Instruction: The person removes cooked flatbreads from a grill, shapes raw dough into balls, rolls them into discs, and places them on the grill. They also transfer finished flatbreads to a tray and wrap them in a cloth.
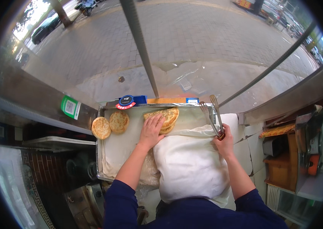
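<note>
My left hand (151,130) lies over the left end of several large, golden, seeded flatbreads (170,116), which overlap at the back of a tray. Its fingers rest on the top flatbread, and whether they grip it is unclear. My right hand (225,141) holds metal tongs (213,120) by the near end, with the two arms apart and pointing away from me over the tray's back right corner. A white cloth (190,163) is bunched between my forearms and covers the tray's right part. Two round flatbreads sit at the left, one (119,122) inside the tray and one (101,127) at its left rim.
The cloth-lined metal tray (112,154) stands below a window with a metal post (140,43). Clear plastic (150,169) lies beside the white cloth. A blue round sign (126,100) is at the tray's back edge. Wooden shelving (280,169) stands right, a cooking appliance (84,200) lower left.
</note>
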A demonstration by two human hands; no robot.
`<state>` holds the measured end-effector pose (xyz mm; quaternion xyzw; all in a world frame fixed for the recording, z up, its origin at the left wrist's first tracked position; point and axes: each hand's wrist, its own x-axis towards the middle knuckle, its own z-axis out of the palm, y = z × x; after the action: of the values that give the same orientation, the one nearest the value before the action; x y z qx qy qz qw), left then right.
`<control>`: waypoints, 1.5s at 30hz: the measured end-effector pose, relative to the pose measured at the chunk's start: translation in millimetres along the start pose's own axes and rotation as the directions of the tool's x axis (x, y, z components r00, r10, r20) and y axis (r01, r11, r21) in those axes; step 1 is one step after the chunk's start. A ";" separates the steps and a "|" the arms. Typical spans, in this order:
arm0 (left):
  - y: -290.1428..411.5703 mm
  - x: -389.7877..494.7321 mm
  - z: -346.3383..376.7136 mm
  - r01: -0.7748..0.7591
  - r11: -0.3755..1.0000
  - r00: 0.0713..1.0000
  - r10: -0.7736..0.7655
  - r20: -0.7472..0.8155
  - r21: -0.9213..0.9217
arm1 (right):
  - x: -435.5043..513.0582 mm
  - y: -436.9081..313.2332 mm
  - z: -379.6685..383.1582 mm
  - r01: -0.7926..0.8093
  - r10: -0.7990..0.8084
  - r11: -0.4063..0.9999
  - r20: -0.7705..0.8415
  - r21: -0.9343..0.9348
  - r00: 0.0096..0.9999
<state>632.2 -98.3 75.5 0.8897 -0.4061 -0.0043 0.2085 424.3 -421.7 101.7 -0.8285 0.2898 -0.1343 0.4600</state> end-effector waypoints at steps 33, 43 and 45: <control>-80.0 -211.4 -148.4 0.326 0.927 0.939 -0.340 0.050 0.185 | 12.7 -67.2 25.4 0.415 -0.244 0.743 0.365 -0.525 0.899; -85.4 -231.5 -128.2 0.471 0.882 0.864 -0.466 -0.192 -0.016 | -25.2 -167.9 204.4 0.795 -0.509 0.592 0.826 0.131 0.243; -77.3 -226.5 -149.8 0.457 0.888 0.849 -0.450 -0.277 -0.042 | -59.3 -172.1 281.2 0.911 -0.548 0.386 0.831 0.147 0.098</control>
<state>562.7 165.9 146.7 0.9544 -0.1513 0.0774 0.2455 575.9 -123.1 96.8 -0.8921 -0.3902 0.0880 0.2101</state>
